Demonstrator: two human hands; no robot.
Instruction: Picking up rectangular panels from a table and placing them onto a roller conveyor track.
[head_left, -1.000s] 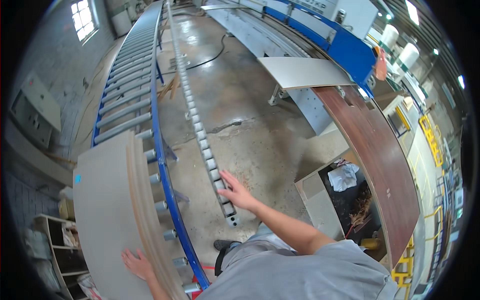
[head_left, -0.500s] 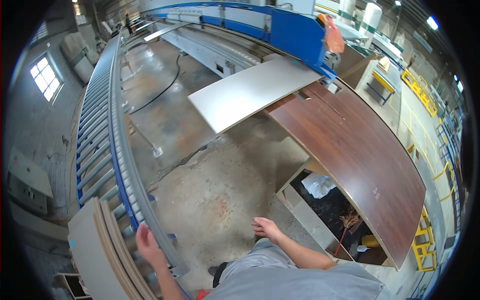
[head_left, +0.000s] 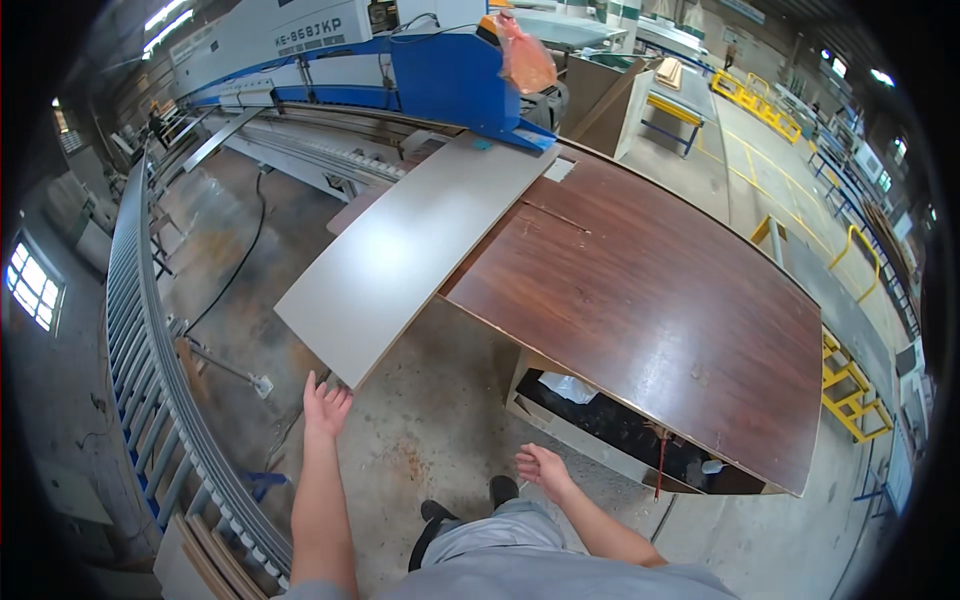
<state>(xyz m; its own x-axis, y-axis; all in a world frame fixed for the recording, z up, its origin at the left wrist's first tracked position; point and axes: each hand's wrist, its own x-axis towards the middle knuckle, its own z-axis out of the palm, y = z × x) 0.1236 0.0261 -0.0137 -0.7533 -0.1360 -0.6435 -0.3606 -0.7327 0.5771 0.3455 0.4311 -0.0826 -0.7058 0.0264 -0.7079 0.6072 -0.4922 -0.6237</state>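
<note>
A long pale grey board [head_left: 410,250] sticks out from the blue end of a machine, its right side against a dark brown wood-grain tabletop [head_left: 650,310]. My left hand [head_left: 327,403] is stretched forward, palm up and fingers apart, just short of the board's near corner; it holds nothing, and a narrow gap seems to lie between fingertips and edge. In front of my body hangs my right hand [head_left: 541,466], with fingers loosely curled and no object visible in it. The brown table's near edge is to the right of that hand.
A roller conveyor [head_left: 150,380] runs along the left, with boards [head_left: 205,560] stacked at its near end. The blue and white machine [head_left: 450,85] stands ahead, an orange plastic bag [head_left: 527,60] on it. Beneath the tabletop, a shelf holds white plastic [head_left: 567,388] and a red-handled brush [head_left: 660,465].
My view has turned right and closer to the machine. My left hand has gone from beside the stacked boards to the pale board's near corner. My right hand stays near my body.
</note>
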